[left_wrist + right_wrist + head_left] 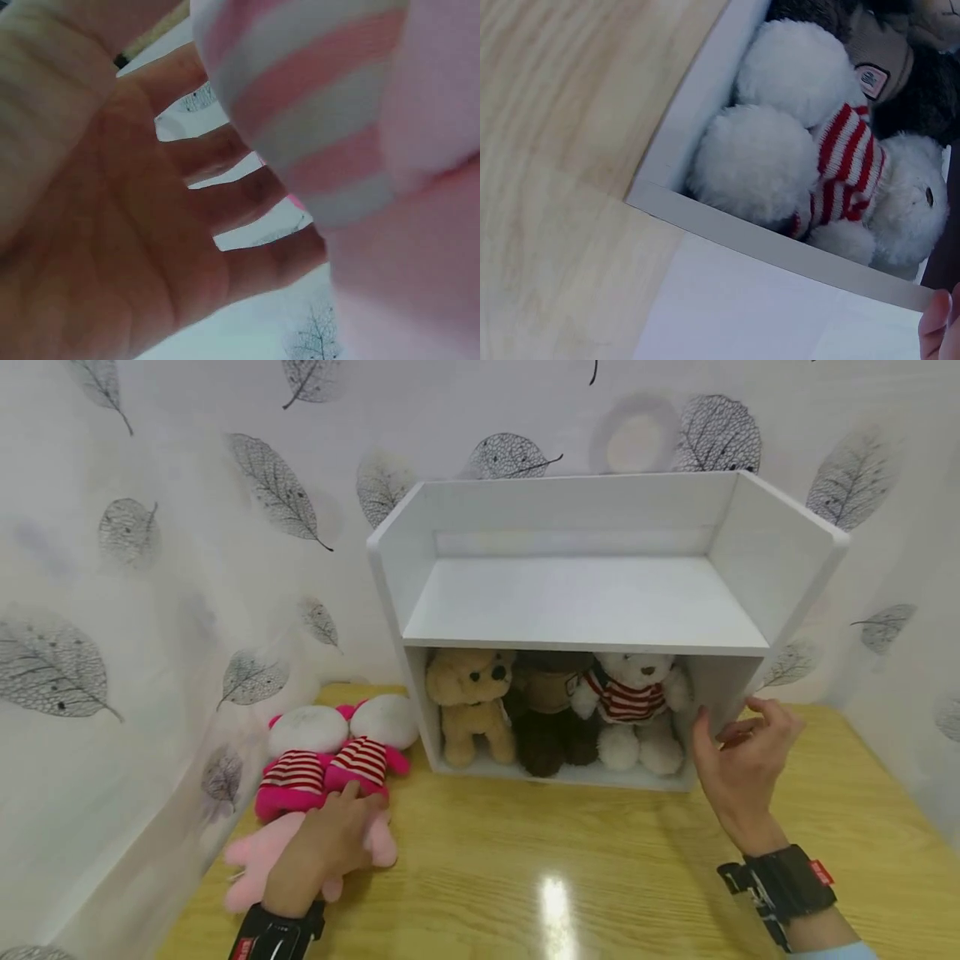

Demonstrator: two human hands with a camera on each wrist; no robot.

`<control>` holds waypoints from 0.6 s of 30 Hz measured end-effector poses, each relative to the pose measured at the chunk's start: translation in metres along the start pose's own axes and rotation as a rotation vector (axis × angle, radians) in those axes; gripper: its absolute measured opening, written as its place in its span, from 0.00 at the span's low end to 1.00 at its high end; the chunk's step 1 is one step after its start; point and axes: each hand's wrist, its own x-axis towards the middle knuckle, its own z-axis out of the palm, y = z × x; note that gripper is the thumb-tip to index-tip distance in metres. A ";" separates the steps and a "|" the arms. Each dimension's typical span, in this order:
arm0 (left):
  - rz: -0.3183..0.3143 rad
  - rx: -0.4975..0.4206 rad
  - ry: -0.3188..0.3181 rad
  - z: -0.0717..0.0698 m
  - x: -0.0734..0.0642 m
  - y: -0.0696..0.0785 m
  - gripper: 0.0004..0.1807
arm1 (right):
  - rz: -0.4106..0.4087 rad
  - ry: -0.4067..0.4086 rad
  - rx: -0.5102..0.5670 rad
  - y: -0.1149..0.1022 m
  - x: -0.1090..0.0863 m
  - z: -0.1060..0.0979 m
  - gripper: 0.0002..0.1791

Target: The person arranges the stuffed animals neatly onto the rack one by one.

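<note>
A pink plush toy (262, 852) with a striped top lies on the table under my left hand (330, 839). In the left wrist view, spread fingers (225, 187) touch its striped body (322, 112), with the palm apart from it. Beyond it lie two hot-pink plush toys (292, 785) with white heads and striped shirts. My right hand (750, 768) grips the right side panel of a white shelf (585, 602), thumb inside, other fingers outside. Its lower compartment holds a tan plush dog (476, 718), a dark brown plush toy (547, 735) and a white plush bear (637, 710) in a striped sweater.
The shelf stands on a wooden table (480, 868), against a wall (187, 568) patterned with leaves. Its upper level has a back board and two side walls. Dark straps with devices (787, 881) sit on both wrists.
</note>
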 end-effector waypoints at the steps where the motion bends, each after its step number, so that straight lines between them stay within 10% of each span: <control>1: 0.005 -0.016 -0.002 -0.001 0.000 0.001 0.34 | 0.020 0.002 0.016 0.000 0.001 0.000 0.23; 11: 0.407 -0.467 0.146 -0.010 0.008 0.019 0.32 | 0.040 -0.091 -0.088 0.005 0.015 -0.004 0.28; 18: 0.490 -0.803 0.264 -0.010 0.010 0.022 0.33 | 0.036 -0.152 -0.087 0.006 0.014 -0.007 0.26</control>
